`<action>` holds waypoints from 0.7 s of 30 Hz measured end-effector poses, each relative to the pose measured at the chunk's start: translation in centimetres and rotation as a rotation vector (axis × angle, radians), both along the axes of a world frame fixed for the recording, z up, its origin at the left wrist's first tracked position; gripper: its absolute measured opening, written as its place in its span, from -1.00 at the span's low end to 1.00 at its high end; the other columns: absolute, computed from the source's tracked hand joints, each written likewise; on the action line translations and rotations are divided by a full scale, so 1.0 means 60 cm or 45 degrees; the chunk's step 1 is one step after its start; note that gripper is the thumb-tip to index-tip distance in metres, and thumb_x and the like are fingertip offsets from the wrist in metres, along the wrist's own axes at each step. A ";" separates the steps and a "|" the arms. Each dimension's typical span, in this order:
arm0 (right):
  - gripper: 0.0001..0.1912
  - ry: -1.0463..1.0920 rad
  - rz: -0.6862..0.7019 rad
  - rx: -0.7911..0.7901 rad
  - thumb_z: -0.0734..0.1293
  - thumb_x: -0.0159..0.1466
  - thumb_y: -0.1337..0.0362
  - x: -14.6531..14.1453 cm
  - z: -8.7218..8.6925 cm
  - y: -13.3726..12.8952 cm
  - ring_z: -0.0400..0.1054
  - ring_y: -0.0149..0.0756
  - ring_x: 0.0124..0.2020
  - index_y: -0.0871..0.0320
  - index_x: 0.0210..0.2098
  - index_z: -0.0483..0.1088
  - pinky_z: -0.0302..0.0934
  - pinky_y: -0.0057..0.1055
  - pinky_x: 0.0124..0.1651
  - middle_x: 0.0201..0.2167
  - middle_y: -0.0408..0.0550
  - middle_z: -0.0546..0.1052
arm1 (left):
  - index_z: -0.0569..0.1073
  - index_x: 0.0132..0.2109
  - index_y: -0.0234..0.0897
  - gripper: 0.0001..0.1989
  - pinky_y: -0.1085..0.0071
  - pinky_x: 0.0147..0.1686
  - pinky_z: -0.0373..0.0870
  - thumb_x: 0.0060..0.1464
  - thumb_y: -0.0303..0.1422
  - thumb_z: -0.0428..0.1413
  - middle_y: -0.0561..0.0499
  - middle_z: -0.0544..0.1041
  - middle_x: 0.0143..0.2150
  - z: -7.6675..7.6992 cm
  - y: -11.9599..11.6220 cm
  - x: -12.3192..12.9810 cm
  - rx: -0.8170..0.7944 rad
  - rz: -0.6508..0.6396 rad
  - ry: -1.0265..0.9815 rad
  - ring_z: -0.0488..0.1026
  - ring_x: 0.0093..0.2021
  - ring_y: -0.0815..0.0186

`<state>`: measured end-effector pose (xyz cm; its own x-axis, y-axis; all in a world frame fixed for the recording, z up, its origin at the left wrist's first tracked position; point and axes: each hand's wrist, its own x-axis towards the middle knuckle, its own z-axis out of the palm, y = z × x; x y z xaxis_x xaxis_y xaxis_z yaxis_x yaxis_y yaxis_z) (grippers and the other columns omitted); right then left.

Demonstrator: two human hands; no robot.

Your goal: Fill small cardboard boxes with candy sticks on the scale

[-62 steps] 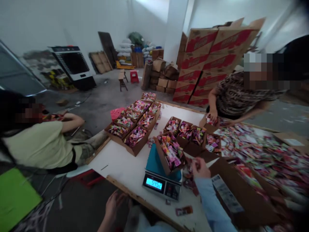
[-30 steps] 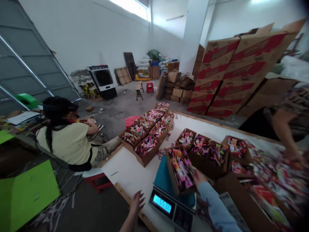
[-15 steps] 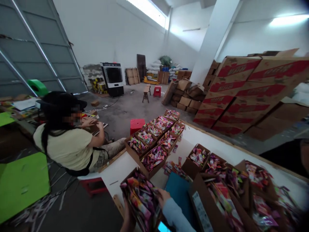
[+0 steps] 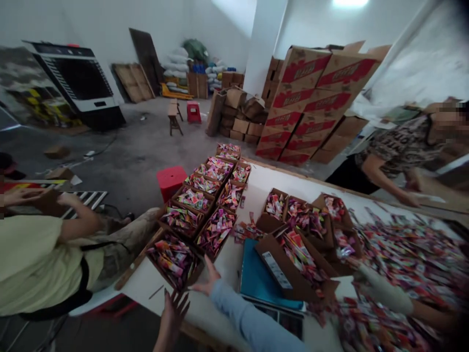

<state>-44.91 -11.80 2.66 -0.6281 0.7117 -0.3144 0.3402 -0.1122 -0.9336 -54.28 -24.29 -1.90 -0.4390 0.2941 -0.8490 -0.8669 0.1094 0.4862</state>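
Observation:
A brown cardboard box of small colourful packets (image 4: 175, 260) sits on the white table at the near end of the rows of filled boxes. Just below its near edge is my left hand (image 4: 171, 315), fingers spread and holding nothing. My right hand (image 4: 208, 279), in a light blue sleeve, is at the box's near right corner with thumb and fingers apart; whether it touches the cardboard I cannot tell. Right of it lies a teal folder (image 4: 251, 274), partly under a tilted box of packets (image 4: 298, 259).
More filled boxes (image 4: 216, 227) stand in rows ahead. Loose packets (image 4: 403, 254) cover the table's right side, where another person's sleeved arm (image 4: 384, 288) reaches in. A person in a yellow shirt (image 4: 32, 259) sits at left; another (image 4: 399, 146) stands across the table. A red stool (image 4: 171, 181) is beyond.
The box between my hands has moved forward against the other filled boxes, and both hands have come off its sides. My view has swung right, bringing in the loose packets and more people.

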 end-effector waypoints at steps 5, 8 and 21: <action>-0.72 0.046 -0.125 0.587 0.26 0.15 0.19 0.212 0.157 0.065 0.43 -0.18 -0.15 0.11 -0.19 0.48 0.33 -0.14 -0.05 -0.21 0.03 0.56 | 0.31 0.03 -0.23 -0.67 0.27 -0.05 0.38 0.13 -0.31 -0.08 -0.21 0.38 0.13 -0.013 -0.024 -0.013 -0.127 -0.108 0.059 0.33 0.14 0.12; -0.73 -0.095 -0.566 0.875 0.25 0.17 0.13 0.370 0.245 0.137 0.45 -0.24 -0.24 0.13 -0.24 0.47 0.36 -0.27 -0.15 -0.25 0.04 0.57 | 0.33 -0.01 -0.23 -0.71 0.25 -0.06 0.38 0.11 -0.34 -0.06 -0.21 0.38 0.13 -0.015 -0.029 0.006 -0.183 -0.130 0.098 0.30 0.16 0.09; -0.63 -0.150 -0.475 0.805 0.23 0.11 0.03 0.496 0.264 0.227 0.41 -0.31 -0.45 0.19 -0.30 0.43 0.35 -0.36 -0.38 -0.44 -0.01 0.54 | 0.33 -0.04 -0.23 -0.72 0.30 -0.09 0.40 0.08 -0.35 -0.03 -0.23 0.29 0.22 0.013 -0.001 0.200 -0.114 -0.177 0.036 0.23 0.21 0.07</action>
